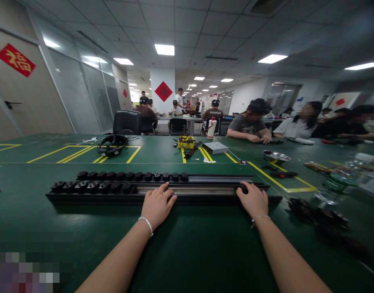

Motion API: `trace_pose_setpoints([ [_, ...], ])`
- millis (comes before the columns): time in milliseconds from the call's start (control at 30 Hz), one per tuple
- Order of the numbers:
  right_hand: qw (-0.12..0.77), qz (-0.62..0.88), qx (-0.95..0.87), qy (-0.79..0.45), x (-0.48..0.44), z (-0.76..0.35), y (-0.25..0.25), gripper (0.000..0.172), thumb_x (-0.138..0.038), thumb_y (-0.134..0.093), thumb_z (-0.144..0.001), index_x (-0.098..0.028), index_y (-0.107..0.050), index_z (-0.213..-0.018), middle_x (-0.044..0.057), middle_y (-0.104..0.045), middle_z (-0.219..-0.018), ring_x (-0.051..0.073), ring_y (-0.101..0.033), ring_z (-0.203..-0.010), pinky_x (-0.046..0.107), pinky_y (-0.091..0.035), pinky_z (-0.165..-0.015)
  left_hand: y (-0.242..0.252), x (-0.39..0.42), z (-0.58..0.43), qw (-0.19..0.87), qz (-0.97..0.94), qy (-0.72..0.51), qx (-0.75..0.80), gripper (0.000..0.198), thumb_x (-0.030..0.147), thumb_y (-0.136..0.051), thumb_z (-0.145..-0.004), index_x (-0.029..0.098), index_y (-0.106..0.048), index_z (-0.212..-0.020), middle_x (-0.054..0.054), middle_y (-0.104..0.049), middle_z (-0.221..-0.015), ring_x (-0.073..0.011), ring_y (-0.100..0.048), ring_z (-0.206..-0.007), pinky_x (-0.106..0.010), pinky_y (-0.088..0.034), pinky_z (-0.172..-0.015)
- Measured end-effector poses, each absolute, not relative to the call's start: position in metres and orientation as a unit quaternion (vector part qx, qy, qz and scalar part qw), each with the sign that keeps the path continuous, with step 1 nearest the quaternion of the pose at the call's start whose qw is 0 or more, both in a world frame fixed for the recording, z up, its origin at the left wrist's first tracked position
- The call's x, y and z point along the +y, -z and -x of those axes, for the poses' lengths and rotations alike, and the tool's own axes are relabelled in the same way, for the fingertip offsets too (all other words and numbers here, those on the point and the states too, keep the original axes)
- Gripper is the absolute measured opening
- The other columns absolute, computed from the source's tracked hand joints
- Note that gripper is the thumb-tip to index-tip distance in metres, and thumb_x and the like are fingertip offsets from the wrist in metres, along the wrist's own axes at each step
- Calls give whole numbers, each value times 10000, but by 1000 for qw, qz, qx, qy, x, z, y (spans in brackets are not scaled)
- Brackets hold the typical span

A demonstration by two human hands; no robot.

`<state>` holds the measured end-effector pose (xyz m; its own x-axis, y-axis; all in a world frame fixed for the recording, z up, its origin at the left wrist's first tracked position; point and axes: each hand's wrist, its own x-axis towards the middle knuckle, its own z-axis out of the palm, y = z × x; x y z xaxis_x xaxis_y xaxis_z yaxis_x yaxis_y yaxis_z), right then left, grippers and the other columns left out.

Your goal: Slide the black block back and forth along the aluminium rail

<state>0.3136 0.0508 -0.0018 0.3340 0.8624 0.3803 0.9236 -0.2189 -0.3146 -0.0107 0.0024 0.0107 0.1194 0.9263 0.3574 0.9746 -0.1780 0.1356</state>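
A long black rail tray [205,179] lies across the green table in front of me, with two tracks. Several small black parts [120,181] fill the left half of both tracks. My left hand [157,204] rests flat on the tray's near edge at the middle, fingers stretched out. Near the tray's right end, my right hand [253,199] has its fingers curled over a small black part [243,188] in the near track.
A pile of loose black parts [321,219] lies at the right, beside a plastic water bottle [336,183]. Headphones [112,145], a yellow box [186,142], a grey box [215,147] and a metal bowl [276,156] sit further back. Other people sit at the tables behind.
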Motion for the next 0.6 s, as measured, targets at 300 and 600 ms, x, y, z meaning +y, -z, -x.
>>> trace_pose_setpoints([
  [300, 253, 779, -571, 62, 51, -312, 0, 445, -405, -359, -750, -213, -568, -1093, 90, -569, -1139, 229, -423, -1151, 427, -203, -982, -8, 3, 12, 81, 750, 184, -630, 380, 470, -268, -857, 325, -583, -1012, 9, -428, -1329, -199, -515, -1027, -383, -342, -849],
  [600, 247, 779, -573, 62, 50, -313, -2, 433, -392, -359, -751, -207, -570, -1082, 82, -569, -1140, 235, -468, -1095, 421, -229, -971, -11, 2, 11, 72, 750, 180, -632, 374, 465, -274, -856, 327, -585, -1013, 10, -427, -1330, -196, -512, -1031, -384, -336, -860],
])
